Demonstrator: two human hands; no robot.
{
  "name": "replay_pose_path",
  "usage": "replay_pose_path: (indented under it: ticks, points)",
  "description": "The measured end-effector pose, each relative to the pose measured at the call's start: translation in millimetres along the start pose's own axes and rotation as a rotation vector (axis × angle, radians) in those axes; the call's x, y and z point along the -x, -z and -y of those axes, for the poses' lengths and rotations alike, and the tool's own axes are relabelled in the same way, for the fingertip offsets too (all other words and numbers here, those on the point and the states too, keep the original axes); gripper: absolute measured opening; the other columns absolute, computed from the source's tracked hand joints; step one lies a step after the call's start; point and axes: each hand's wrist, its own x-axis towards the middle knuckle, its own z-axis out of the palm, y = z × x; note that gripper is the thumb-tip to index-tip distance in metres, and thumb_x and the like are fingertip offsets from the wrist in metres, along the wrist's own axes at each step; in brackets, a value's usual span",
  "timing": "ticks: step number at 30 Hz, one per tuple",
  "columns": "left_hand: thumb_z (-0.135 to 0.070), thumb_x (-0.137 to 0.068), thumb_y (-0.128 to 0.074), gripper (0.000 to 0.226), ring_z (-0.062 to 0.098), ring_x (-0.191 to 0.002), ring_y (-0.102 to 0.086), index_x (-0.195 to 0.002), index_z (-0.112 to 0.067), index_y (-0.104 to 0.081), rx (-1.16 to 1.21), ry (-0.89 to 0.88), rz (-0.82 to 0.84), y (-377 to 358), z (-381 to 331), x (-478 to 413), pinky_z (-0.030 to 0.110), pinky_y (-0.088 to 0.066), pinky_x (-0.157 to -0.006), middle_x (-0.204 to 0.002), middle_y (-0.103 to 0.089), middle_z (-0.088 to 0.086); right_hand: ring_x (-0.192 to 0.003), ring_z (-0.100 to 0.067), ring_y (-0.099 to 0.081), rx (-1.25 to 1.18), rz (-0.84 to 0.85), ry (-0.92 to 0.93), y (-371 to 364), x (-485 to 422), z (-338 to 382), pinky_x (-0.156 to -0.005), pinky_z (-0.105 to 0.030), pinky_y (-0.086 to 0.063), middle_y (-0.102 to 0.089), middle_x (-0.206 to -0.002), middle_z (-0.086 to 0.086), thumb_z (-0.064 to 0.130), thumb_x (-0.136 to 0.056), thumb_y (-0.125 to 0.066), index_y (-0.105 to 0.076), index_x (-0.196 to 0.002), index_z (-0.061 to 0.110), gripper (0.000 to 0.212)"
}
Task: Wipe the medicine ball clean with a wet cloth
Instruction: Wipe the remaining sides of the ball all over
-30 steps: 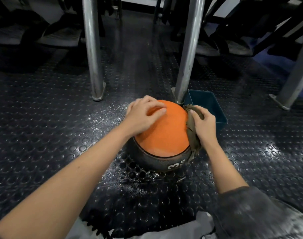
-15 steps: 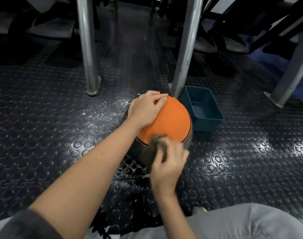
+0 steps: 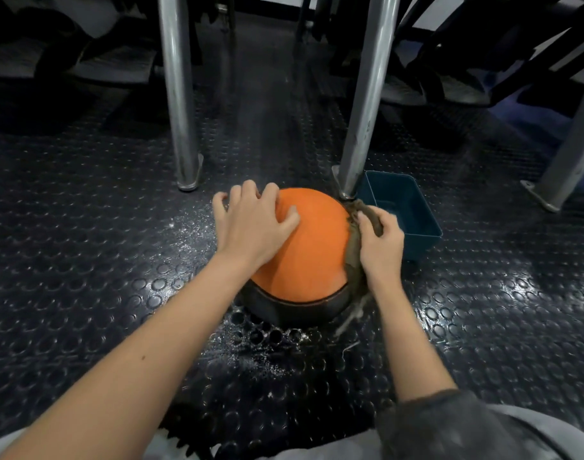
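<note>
An orange and black medicine ball (image 3: 312, 254) sits on the studded black floor mat. My left hand (image 3: 255, 224) rests on the ball's upper left side with fingers spread. My right hand (image 3: 380, 242) grips a brownish wet cloth (image 3: 353, 240) and presses it against the ball's right side. The cloth runs down the ball's edge, and frayed threads trail from it onto the mat.
A teal plastic tub (image 3: 416, 234) stands just right of the ball, behind my right hand. Two metal posts (image 3: 179, 94) (image 3: 367, 94) rise close behind the ball, a third at far right (image 3: 572, 151). White dust and wet patches (image 3: 267, 356) lie around the ball.
My right hand with the cloth has swept from the ball's near front side up to its right side. My left hand has stayed on the ball's upper left.
</note>
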Motion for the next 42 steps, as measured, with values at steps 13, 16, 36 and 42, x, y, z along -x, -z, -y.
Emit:
replay_pose_path:
  ticks: [13,16,36,42]
  points:
    - [-0.031,-0.1,-0.032,0.037,0.015,-0.128,-0.041,-0.13,-0.032,-0.054,0.252,0.004,0.137,-17,-20,-21,0.038,-0.024,-0.111,-0.139,-0.047,-0.009,-0.091,-0.01,-0.039,0.07,-0.285,0.085,-27,101,2,-0.085,-0.006,-0.024,-0.048,-0.097,0.016,0.02,-0.092,-0.051,-0.061,-0.099,0.016,0.013]
    - [-0.038,-0.098,-0.039,0.034,0.013,-0.128,-0.041,-0.127,-0.034,-0.056,0.278,-0.044,0.1,-17,-17,-15,0.038,-0.024,-0.111,-0.137,-0.049,-0.012,-0.09,-0.007,-0.034,0.068,-0.295,0.069,-24,92,5,-0.085,-0.023,-0.03,-0.045,-0.095,0.018,0.017,-0.094,-0.052,-0.061,-0.1,0.015,0.011]
    - [-0.036,-0.098,-0.041,0.031,0.01,-0.128,-0.039,-0.121,-0.038,-0.061,0.273,-0.184,0.206,-7,-26,-23,0.03,-0.025,-0.103,-0.134,-0.051,-0.017,-0.1,-0.013,-0.04,0.028,-0.284,-0.219,-12,43,2,-0.093,-0.035,-0.031,-0.051,-0.103,0.009,0.02,-0.097,-0.048,-0.056,-0.101,0.02,0.009]
    - [-0.039,-0.097,-0.042,0.029,0.007,-0.124,-0.04,-0.118,-0.039,-0.062,0.29,-0.155,0.105,-12,-23,-9,0.028,-0.023,-0.102,-0.131,-0.053,-0.018,-0.104,-0.021,-0.053,-0.03,0.001,-0.285,-13,-14,-2,-0.096,-0.042,-0.043,-0.061,-0.099,0.003,0.027,-0.094,-0.051,-0.06,-0.101,0.023,0.013]
